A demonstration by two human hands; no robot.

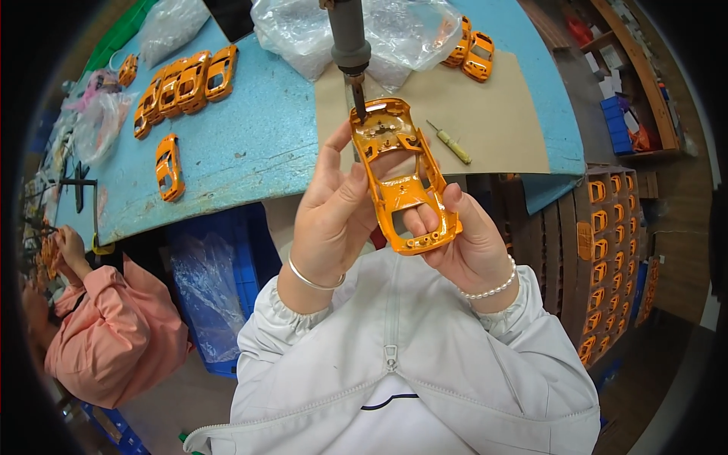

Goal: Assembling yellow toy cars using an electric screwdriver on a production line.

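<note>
L hand grips the shell, an orange toy-car body, by its left side, thumb along the frame, most fingers hidden behind. R hand is closed on the near right corner; a couple of fingers show thru an opening, rest hidden. Shell is up in front of the chest, in view overlapping the mat & its near edge.

Hanging tool comes down from the top, upper part cut off by the frame; its tip overlaps the shell's far end, can't tell if touching. Bag partly covers an upper-R shell. Far L is squeezed by the lens; co-worker's hand there, work hard to make out. Any print on the R shelf goods is too small to read.

Table edge, worn blue, curves away either side of the hands; blue top shows btwn lone shell & mat. Screwdriver lies on mat, near held shell's R side. Stack w/ more shells stands R, well apart from R hand
</note>
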